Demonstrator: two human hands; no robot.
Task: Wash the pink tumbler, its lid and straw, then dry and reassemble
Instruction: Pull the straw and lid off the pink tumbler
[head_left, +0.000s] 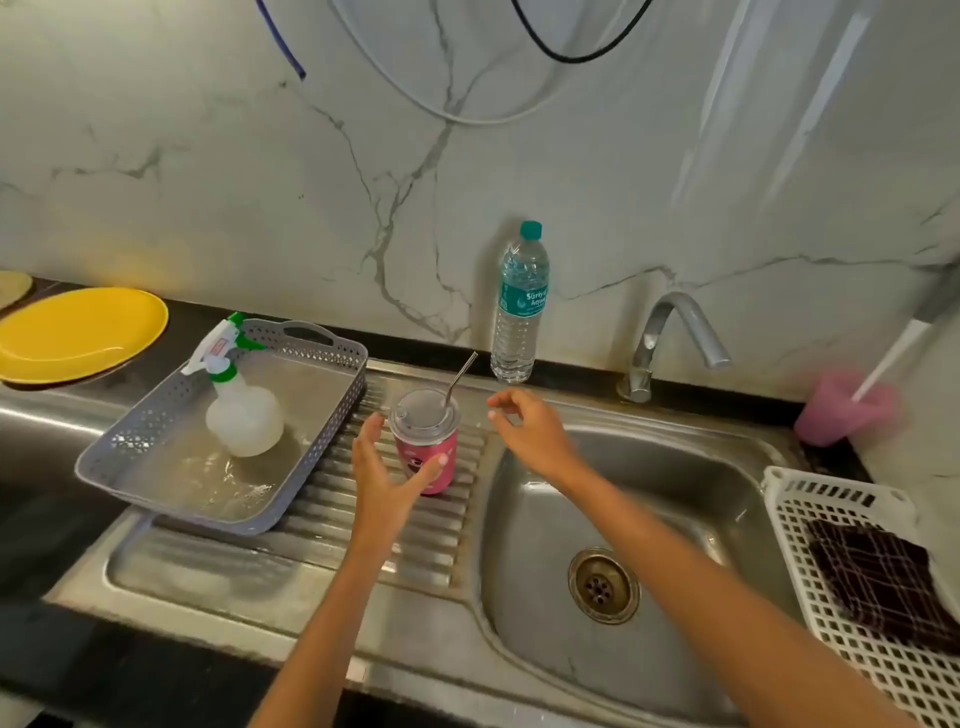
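Pink tumbler (423, 452) (side partly hidden by thumb (435, 464)), left hand (382, 478) fingers (370, 434) wide, right hand (535, 436) fingers loose, blurred

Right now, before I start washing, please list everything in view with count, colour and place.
tumbler: 1, pink, on the drainboard
lid: 1, clear, on the tumbler
straw: 1, metal, through the lid
grey basket: 1, grey, left of the tumbler
spray bottle: 1, white and green, in the grey basket
plate: 1, yellow, far left
water bottle: 1, clear, teal cap, against the wall
tap: 1, steel, behind the sink
cup: 1, pink, far right
white basket: 1, white, right of the sink
cloth: 1, dark checked, in the white basket
left hand: 1, open, beside the tumbler
right hand: 1, empty, right of the tumbler
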